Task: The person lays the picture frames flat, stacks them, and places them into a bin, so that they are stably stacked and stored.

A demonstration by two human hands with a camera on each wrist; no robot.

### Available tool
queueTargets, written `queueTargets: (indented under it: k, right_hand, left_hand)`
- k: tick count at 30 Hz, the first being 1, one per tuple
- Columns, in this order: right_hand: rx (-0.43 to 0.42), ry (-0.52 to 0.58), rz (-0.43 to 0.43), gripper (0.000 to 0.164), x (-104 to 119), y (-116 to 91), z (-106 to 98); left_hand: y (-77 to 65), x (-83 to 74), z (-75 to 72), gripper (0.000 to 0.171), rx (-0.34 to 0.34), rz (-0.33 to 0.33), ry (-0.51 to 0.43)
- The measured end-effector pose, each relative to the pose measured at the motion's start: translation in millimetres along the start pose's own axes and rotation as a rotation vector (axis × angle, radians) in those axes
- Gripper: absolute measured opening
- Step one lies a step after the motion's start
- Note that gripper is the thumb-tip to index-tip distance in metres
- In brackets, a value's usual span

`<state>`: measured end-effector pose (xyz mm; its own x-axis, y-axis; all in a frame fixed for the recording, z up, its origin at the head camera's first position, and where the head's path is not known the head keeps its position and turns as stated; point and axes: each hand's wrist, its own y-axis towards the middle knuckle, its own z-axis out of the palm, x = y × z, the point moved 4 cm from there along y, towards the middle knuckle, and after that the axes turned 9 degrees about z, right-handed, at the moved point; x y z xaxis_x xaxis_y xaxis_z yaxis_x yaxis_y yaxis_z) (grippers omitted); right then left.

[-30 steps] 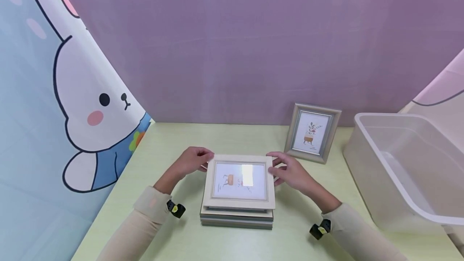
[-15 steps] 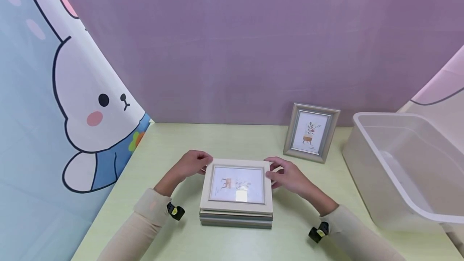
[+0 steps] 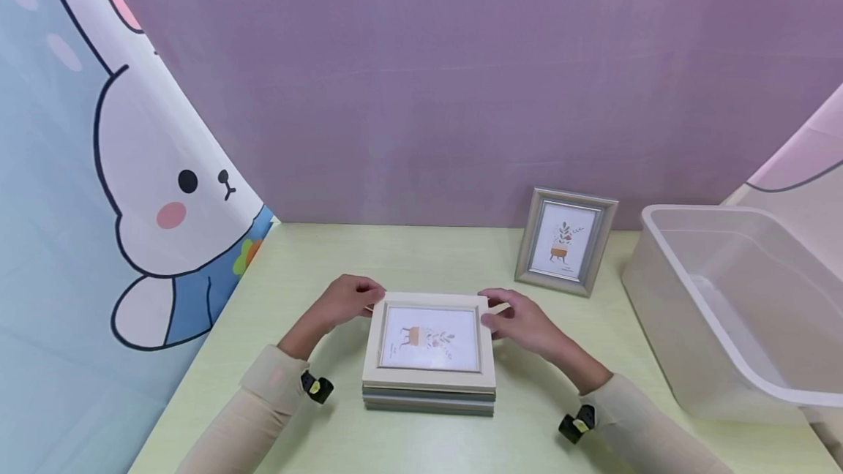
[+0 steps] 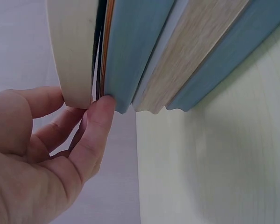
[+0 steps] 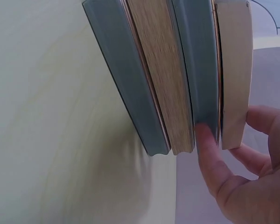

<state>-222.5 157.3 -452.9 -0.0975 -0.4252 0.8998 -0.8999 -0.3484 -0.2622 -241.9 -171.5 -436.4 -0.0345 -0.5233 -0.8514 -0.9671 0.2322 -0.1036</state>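
Note:
On top of a short stack lies a cream picture frame [image 3: 429,339], face up, its plant-pot picture turned sideways. My left hand [image 3: 345,302] grips its far left corner, thumb at the face side and fingers at the edge. At the far right corner my right hand [image 3: 523,320] holds it the same way, one finger reaching down to a blue-grey frame [image 5: 196,60] beneath. Lower in the stack are a wood-grain frame [image 4: 191,51] and another blue-grey frame [image 4: 228,65]. A thin dark gap shows under the cream frame in the left wrist view.
A silver-grey picture frame [image 3: 566,241] stands upright, leaning back, at the table's rear right. Beside it on the right is a large whitish plastic bin [image 3: 665,342]. A purple backdrop [image 3: 461,93] hangs behind the pale table [image 3: 316,247], with a rabbit-print cloth [image 3: 165,167] at left.
Both hands have brought the cream frame down and slightly nearer, so it now lines up with the stack below. The standing frame and the bin have stayed put.

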Motion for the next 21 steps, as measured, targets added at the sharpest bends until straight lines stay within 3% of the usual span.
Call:
queueTargets:
  k: [14,21]
  right_hand:
    - [0.036,-0.014,-0.005,0.052,-2.4,1.1,-0.1]
    - [0.047,-0.088,-0.019,0.052,1.4,1.6,-4.4]
  left_hand:
    - [1.8,-3.0,-1.3,0.024,0.043,-0.009,0.018]
    - [10.2,-17.4,-3.4,0.023,0.043,0.063,0.15]
